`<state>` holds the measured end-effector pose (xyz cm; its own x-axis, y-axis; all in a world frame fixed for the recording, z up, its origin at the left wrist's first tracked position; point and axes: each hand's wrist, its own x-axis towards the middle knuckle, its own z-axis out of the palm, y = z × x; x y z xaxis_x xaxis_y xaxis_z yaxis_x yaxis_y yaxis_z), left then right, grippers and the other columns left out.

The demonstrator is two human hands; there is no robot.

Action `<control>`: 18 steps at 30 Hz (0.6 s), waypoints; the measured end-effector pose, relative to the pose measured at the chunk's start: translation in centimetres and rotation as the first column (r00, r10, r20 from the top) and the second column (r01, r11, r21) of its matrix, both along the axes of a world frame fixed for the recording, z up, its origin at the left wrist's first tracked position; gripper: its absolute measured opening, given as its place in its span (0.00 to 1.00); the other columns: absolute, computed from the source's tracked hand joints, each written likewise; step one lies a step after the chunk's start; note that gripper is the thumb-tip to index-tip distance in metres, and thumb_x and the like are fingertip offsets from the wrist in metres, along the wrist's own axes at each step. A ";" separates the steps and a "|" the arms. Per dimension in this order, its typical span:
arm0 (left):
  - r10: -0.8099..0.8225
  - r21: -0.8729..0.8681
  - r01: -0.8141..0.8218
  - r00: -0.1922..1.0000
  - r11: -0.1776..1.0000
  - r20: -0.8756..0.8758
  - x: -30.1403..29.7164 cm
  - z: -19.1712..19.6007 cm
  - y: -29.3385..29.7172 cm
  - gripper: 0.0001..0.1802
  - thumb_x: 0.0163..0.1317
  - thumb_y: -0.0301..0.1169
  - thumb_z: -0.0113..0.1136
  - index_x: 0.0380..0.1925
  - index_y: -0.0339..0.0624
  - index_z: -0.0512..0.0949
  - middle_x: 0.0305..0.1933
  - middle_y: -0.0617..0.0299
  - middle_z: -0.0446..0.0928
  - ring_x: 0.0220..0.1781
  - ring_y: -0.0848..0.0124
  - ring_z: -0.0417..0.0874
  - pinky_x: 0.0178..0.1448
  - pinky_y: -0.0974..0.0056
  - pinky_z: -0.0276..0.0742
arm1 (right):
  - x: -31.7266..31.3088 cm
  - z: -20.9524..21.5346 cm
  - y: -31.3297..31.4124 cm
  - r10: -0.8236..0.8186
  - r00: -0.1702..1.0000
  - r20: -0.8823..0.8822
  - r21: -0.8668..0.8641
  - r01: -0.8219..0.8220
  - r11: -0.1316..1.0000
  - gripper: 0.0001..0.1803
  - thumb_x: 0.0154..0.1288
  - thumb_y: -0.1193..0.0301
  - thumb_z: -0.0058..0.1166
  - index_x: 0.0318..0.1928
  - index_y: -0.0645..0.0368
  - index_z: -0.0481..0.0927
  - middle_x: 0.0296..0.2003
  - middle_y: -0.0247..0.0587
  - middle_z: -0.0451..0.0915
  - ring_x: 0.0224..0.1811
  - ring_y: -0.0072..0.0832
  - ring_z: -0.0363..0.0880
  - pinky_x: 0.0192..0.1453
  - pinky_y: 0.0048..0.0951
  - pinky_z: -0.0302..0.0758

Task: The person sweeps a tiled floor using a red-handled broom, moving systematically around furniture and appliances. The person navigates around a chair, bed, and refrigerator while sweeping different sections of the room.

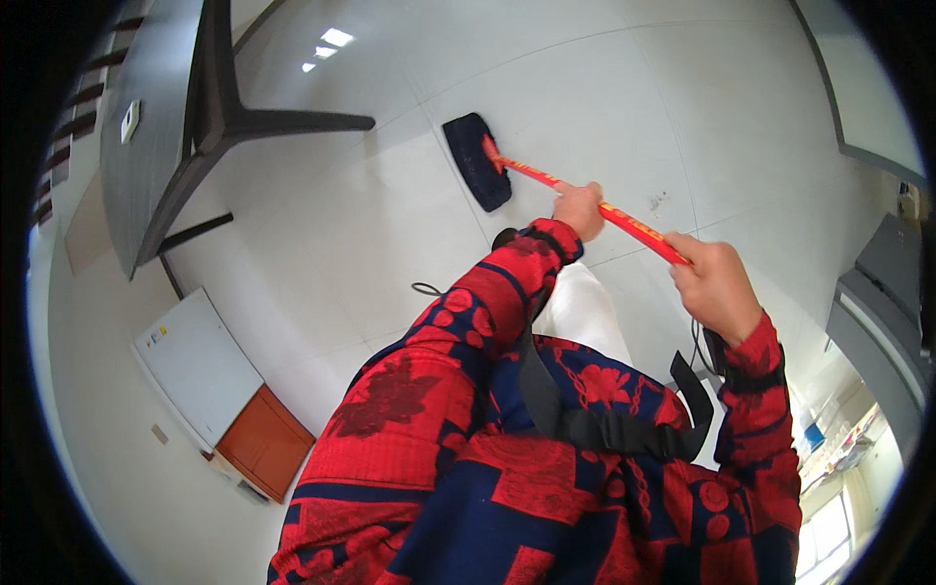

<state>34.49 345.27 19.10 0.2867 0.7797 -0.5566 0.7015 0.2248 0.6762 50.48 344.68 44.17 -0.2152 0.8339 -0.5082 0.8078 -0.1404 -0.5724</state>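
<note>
I hold a mop by its red handle with both hands. My left hand grips the handle lower down, nearer the head. My right hand grips the upper end of the handle. The dark blue flat mop head rests on the pale tiled floor ahead of me. My sleeves are red and dark blue with a floral pattern, and a black strap crosses my chest.
A dark table with black angled legs stands at the left. A white cabinet and a small orange-brown cabinet stand against the left wall. A grey machine stands at the right, and a thin cable lies on the floor.
</note>
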 end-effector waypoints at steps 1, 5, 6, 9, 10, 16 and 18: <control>-0.065 0.026 0.065 0.998 0.998 0.011 2.1 0.3 0.6 0.11 0.50 0.24 0.58 0.37 0.36 0.76 0.39 0.27 0.72 0.41 0.32 0.76 0.43 0.43 0.74 | 1.3 0.7 -0.8 -0.084 0.996 0.028 -0.012 0.084 0.996 0.14 0.54 0.78 0.48 0.42 0.61 0.80 0.22 0.57 0.76 0.26 0.54 0.75 0.30 0.43 0.72; -0.224 0.110 0.217 0.972 0.970 0.062 10.5 2.3 0.7 0.14 0.45 0.23 0.60 0.36 0.36 0.77 0.39 0.27 0.70 0.40 0.38 0.73 0.42 0.45 0.71 | 6.0 3.5 -4.0 -0.325 0.945 0.047 -0.044 0.327 0.944 0.18 0.57 0.79 0.48 0.49 0.65 0.78 0.20 0.52 0.74 0.21 0.41 0.75 0.28 0.33 0.71; -0.237 0.183 0.218 0.968 0.959 0.087 12.2 2.8 0.3 0.11 0.47 0.23 0.60 0.34 0.37 0.76 0.35 0.30 0.71 0.38 0.36 0.73 0.40 0.43 0.71 | 6.7 4.0 -5.0 -0.380 0.923 0.052 -0.031 0.382 0.924 0.19 0.57 0.79 0.48 0.50 0.66 0.78 0.20 0.50 0.74 0.20 0.36 0.74 0.27 0.31 0.70; -0.320 0.305 0.284 0.945 0.909 0.073 16.5 4.4 -1.5 0.09 0.47 0.24 0.62 0.30 0.38 0.75 0.26 0.36 0.72 0.39 0.38 0.72 0.40 0.45 0.67 | 8.4 5.9 -8.0 -0.481 0.870 0.108 -0.056 0.488 0.871 0.21 0.59 0.79 0.48 0.55 0.70 0.75 0.22 0.42 0.74 0.21 0.24 0.71 0.27 0.25 0.67; -0.381 0.280 0.338 0.918 0.898 0.114 17.3 5.0 -1.9 0.09 0.46 0.25 0.63 0.29 0.36 0.76 0.24 0.39 0.73 0.42 0.42 0.70 0.42 0.49 0.64 | 8.8 6.5 -8.8 -0.513 0.840 0.176 -0.085 0.533 0.842 0.22 0.59 0.79 0.48 0.56 0.71 0.74 0.23 0.40 0.74 0.22 0.21 0.69 0.27 0.24 0.67; -0.460 0.276 0.413 0.878 0.868 0.130 18.3 9.1 -3.1 0.10 0.47 0.26 0.64 0.30 0.36 0.77 0.23 0.43 0.75 0.45 0.42 0.67 0.43 0.48 0.64 | 10.7 9.6 -11.1 -0.555 0.825 0.105 -0.048 0.562 0.826 0.25 0.57 0.79 0.48 0.57 0.73 0.73 0.28 0.38 0.76 0.24 0.18 0.68 0.29 0.20 0.65; -0.465 0.225 0.428 0.873 0.875 0.149 17.7 9.8 -2.8 0.10 0.47 0.26 0.64 0.31 0.35 0.77 0.24 0.41 0.75 0.45 0.40 0.68 0.43 0.46 0.64 | 11.5 9.9 -10.9 -0.551 0.830 0.084 -0.061 0.556 0.829 0.25 0.56 0.78 0.48 0.56 0.73 0.74 0.28 0.38 0.76 0.25 0.18 0.68 0.29 0.20 0.65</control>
<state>52.19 342.49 28.92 0.7149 0.6230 -0.3176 0.5492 -0.2191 0.8064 61.96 333.75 54.06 0.3035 0.7605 -0.5740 0.6133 -0.6170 -0.4932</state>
